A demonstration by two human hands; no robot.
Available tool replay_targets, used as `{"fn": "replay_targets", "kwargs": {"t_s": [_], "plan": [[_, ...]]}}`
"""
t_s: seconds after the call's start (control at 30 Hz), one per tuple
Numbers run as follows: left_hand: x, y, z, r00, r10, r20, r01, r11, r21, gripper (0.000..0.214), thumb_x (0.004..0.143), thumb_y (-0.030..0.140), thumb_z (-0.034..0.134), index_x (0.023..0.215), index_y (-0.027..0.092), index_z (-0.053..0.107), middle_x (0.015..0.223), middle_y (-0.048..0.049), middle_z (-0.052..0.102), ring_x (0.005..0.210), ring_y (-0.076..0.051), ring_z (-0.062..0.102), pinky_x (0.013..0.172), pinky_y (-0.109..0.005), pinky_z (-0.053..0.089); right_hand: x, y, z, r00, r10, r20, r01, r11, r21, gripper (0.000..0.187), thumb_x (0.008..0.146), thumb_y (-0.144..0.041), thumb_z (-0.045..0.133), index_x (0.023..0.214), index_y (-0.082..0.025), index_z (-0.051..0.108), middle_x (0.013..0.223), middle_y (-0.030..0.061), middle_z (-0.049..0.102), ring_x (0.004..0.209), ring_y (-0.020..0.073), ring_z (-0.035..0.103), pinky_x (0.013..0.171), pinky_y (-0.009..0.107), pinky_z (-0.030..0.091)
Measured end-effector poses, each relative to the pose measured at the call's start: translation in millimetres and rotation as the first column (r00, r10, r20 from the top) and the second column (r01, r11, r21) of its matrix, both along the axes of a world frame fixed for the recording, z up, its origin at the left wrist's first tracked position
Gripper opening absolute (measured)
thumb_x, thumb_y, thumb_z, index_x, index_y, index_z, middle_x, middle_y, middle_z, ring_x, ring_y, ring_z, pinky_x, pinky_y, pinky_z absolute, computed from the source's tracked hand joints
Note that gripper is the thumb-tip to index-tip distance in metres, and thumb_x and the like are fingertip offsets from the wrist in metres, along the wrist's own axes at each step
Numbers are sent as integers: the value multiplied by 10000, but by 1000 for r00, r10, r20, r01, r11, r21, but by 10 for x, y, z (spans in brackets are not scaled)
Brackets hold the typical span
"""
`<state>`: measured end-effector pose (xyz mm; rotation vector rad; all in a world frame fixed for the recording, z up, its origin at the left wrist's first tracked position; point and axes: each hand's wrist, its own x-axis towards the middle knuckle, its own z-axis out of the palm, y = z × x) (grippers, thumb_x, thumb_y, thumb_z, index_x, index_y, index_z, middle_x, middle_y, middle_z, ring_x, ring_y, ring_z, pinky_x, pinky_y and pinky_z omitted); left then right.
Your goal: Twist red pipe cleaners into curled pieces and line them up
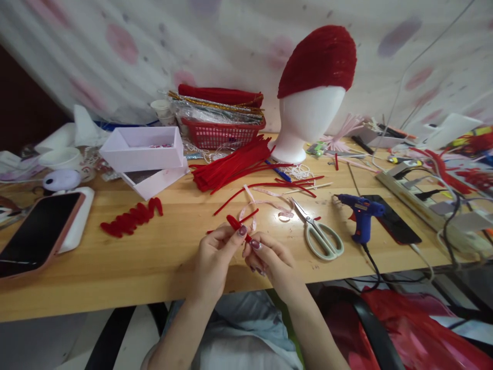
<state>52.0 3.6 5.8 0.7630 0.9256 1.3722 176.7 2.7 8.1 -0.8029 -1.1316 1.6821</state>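
Close to the table's front edge, my left hand point(223, 246) pinches a red pipe cleaner point(232, 221) whose fuzzy looped end pokes up past the thumb. My right hand point(269, 257) is closed on the lower part of the same piece, its fingertips almost meeting the left ones. A thin red stem point(249, 215) sticks out to the upper right of the fingers. Behind the hands lie a curled pink measuring tape point(265, 192) and several loose red pipe cleaners point(277, 184). Scissors point(321, 234) with pale handles rest to the right. A row of red fuzzy loops point(133, 218) lies to the left.
A bundle of red pipe cleaners point(231, 167) lies before a red basket point(223, 134). A white mannequin head point(308, 115) wears a red cap point(321, 61). Right are a blue glue gun point(362, 213), a phone point(396, 221) and a power strip point(416, 205); left, white boxes point(142, 149) and another phone point(38, 234).
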Motion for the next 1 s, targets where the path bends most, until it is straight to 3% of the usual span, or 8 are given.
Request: {"fn": "replay_targets", "kwargs": {"t_s": [0.1, 0.17, 0.23, 0.27, 0.37, 0.5, 0.7, 1.0], "plan": [[-100, 7, -14, 968, 26, -249, 1, 994, 111, 268, 867, 336, 664, 1085, 181, 681, 951, -52, 695, 848, -148, 645, 814, -267, 515, 8, 50, -8, 995, -27, -96, 21, 997, -68, 270, 892, -325, 566, 696, -147, 614, 443, -97, 320, 422, 63, 247, 489, 214, 280], [-225, 29, 34, 835, 171, -523, 29, 935, 353, 441, 889, 263, 638, 1315, 238, 529, 1185, -85, 630, 997, -176, 630, 886, -324, 510, 45, 78, 23, 992, -11, -127, -6, 991, -135, 258, 872, -298, 574, 678, -137, 627, 428, -98, 317, 409, 58, 233, 485, 205, 315], [-364, 70, 131, 547, 381, -746, 263, 767, 585, 463, 910, 169, 587, 1358, 242, 496, 1294, -112, 575, 1169, -214, 553, 994, -389, 446, 99, 99, 65, 982, 59, -179, -96, 973, -209, 234, 855, -272, 576, 680, -129, 636, 435, -92, 325, 407, 60, 243, 486, 201, 362], [-426, 95, 191, 407, 457, -791, 428, 669, 607, 407, 928, 133, 544, 1322, 235, 535, 1271, -110, 600, 1195, -224, 536, 1027, -421, 410, 129, 107, 84, 968, 108, -225, -165, 954, -251, 214, 845, -260, 576, 685, -130, 635, 445, -90, 328, 407, 62, 248, 477, 199, 380], [-539, 165, 361, 199, 596, -778, 702, 468, 537, 256, 973, 139, 456, 1150, 168, 639, 1051, -76, 709, 1081, -227, 587, 1111, -526, 263, 212, 128, 113, 892, 246, -380, -385, 853, -352, 152, 823, -223, 564, 706, -142, 619, 477, -82, 328, 416, 71, 250, 429, 189, 407], [-532, 213, 466, 156, 675, -721, 761, 383, 523, 233, 982, 156, 442, 1051, 155, 664, 906, -29, 736, 964, -202, 613, 1141, -532, 191, 284, 156, 93, 818, 317, -481, -523, 758, -389, 158, 856, -191, 512, 739, -136, 602, 514, -85, 295, 431, 67, 220, 425, 171, 460], [-470, 236, 465, 73, 724, -685, 843, 322, 431, 267, 970, 138, 394, 977, 180, 658, 833, -7, 716, 903, -187, 615, 1164, -549, 123, 324, 179, 38, 680, 382, -626, -684, 639, -352, 131, 889, -203, 493, 816, -132, 575, 557, -91, 283, 420, 58, 196, 377, 157, 505], [-506, 244, 512, 20, 685, -729, 889, 322, 327, 300, 929, 106, 389, 1050, 213, 642, 896, -3, 722, 884, -180, 617, 1138, -510, 71, 329, 127, 132, 802, 322, -503, -538, 754, -376, 185, 871, -208, 577, 808, -71, 684, 500, -111, 257, 397, 42, 134, 406, 141, 536]]}}
